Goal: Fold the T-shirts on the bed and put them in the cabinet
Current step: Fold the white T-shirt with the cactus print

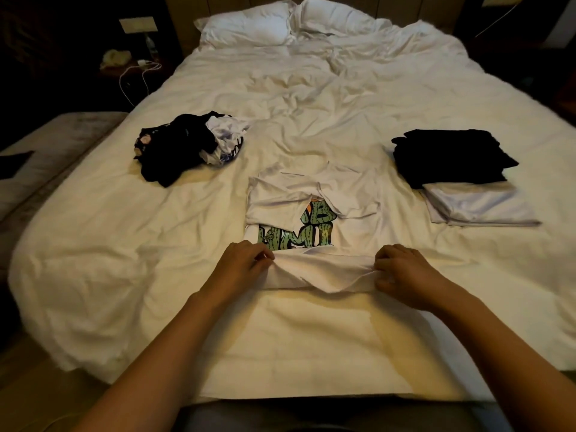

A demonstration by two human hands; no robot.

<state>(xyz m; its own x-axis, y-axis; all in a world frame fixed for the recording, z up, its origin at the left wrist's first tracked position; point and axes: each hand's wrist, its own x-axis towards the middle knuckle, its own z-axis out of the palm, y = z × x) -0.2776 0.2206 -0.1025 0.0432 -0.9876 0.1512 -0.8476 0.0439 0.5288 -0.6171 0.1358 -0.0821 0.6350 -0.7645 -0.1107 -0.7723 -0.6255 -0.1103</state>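
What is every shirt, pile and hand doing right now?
white T-shirt: flat on bed, sleeves folded in, bottom hem lifted
left hand: pinching the hem
right hand: pinching the hem
pile on the left: crumpled, unfolded
stack on the right: folded, black pieces on a white one
pillows: rumpled

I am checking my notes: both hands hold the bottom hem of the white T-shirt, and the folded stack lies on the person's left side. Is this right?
One detail is wrong. The head view shows the folded stack on the person's right side. Both the left hand and right hand do hold the white T-shirt hem.
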